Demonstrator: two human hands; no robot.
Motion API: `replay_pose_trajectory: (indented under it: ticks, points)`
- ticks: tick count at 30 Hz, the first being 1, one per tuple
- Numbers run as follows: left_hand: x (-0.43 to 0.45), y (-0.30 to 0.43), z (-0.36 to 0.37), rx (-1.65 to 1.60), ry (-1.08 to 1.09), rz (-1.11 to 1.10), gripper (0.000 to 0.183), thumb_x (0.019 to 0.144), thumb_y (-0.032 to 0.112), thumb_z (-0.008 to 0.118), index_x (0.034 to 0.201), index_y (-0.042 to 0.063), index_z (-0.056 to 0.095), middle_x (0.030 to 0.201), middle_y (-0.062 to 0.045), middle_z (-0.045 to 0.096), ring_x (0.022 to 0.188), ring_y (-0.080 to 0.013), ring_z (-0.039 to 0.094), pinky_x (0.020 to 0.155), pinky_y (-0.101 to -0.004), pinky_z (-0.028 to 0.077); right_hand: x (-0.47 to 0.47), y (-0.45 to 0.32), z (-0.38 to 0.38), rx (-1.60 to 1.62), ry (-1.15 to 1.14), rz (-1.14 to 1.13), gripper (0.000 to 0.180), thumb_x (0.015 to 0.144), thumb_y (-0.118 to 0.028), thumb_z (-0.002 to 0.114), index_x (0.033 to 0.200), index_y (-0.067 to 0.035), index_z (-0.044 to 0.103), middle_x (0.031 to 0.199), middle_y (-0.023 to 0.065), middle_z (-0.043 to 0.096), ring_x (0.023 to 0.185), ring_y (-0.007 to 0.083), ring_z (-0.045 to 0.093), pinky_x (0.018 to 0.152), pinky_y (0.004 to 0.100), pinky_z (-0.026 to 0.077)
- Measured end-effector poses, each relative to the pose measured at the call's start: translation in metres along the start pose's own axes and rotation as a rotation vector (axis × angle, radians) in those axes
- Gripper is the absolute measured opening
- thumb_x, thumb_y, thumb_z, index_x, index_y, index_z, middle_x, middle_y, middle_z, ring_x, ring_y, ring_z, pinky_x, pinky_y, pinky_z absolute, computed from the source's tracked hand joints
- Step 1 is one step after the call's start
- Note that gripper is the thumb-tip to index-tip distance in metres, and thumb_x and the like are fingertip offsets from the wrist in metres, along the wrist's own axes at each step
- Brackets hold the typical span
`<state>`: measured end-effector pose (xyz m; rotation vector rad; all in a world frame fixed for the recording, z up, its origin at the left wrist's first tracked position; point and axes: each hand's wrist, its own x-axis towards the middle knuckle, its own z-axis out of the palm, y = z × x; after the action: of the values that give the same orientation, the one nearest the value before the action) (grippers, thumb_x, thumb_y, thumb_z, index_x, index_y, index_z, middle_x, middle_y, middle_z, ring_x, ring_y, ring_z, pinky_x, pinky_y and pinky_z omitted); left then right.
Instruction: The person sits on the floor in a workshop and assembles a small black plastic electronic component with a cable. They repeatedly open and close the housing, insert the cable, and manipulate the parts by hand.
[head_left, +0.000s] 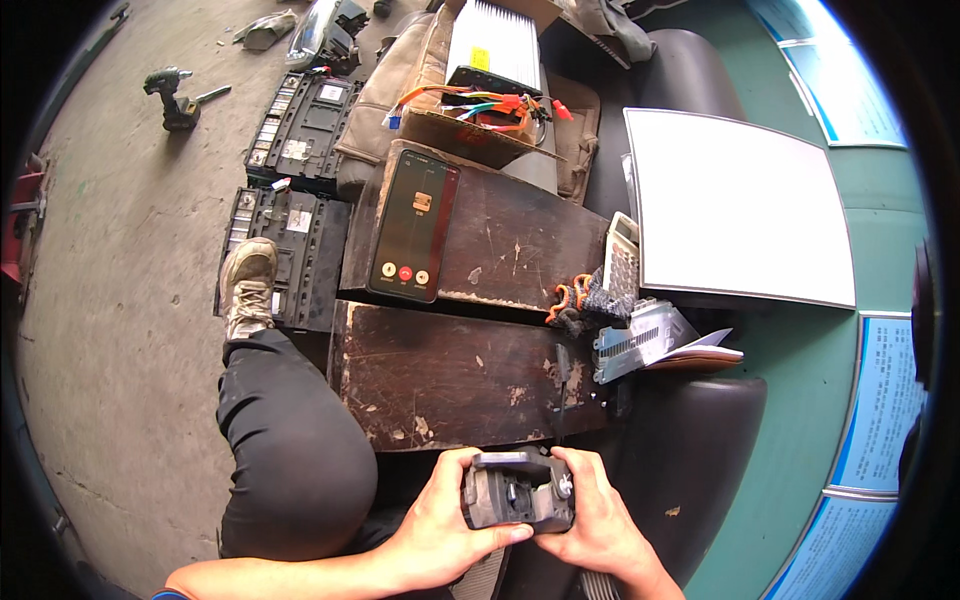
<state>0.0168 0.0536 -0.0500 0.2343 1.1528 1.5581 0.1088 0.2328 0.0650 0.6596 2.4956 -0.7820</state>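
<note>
My left hand and my right hand hold a black plastic housing between them, one at each side. Its hollow side faces up, with a small metal piece inside and a white fitting near my right fingers. Both thumbs rest along the near edge. I cannot tell exactly what part it is. Just beyond it is a worn dark wooden bench top, which has a long gap across it. A smartphone with a lit screen lies on the farther board.
A work glove, a calculator and a metal plate lie at the right. A cardboard box holds a finned unit and wires. Battery modules sit by my shoe. A cordless drill stands on the floor.
</note>
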Motion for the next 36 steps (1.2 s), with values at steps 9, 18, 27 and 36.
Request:
replay_pose_trajectory:
  ticks: [9,18,27,36]
  points:
    - [0.002,0.001,0.001,0.156,0.026,0.064,0.092,0.082,0.02,0.097,0.147,0.003,0.035,0.133,-0.013,0.056,0.123,-0.0199,0.062,0.107,-0.0386,0.054,0.0,0.016,0.013,0.002,-0.013,0.079,0.086,0.069,-0.014,0.091,0.14,-0.004,0.043,0.123,0.0249,0.058,0.1,0.047,0.07,0.083,0.0505,0.06]
    - [0.005,-0.005,0.002,0.121,0.027,0.098,0.091,0.085,0.016,0.094,0.153,0.003,0.034,0.139,-0.014,0.053,0.13,-0.0217,0.059,0.111,-0.0409,0.053,0.0,0.028,0.031,0.06,0.052,0.073,0.088,0.066,-0.019,0.095,0.137,0.001,0.047,0.117,0.0216,0.06,0.104,0.0397,0.067,0.089,0.046,0.057]
    - [0.007,-0.005,0.005,-0.125,0.034,0.123,0.095,0.09,0.009,0.088,0.163,0.006,0.027,0.143,-0.015,0.051,0.131,-0.0231,0.059,0.111,-0.0417,0.054,-0.004,0.022,0.036,0.22,0.059,0.118,0.104,0.068,-0.026,0.098,0.151,-0.001,0.041,0.134,0.0236,0.057,0.119,0.0393,0.067,0.1,0.0457,0.057]
    - [0.003,0.013,0.004,-0.44,-0.074,0.07,0.1,0.092,0.002,0.084,0.17,0.01,0.021,0.153,-0.012,0.048,0.133,-0.021,0.057,0.105,-0.0378,0.058,-0.008,0.018,-0.002,0.154,0.378,-0.291,0.072,0.077,-0.043,0.095,0.133,-0.005,0.07,0.147,0.0275,0.048,0.13,0.04,0.054,0.104,0.0476,0.053]
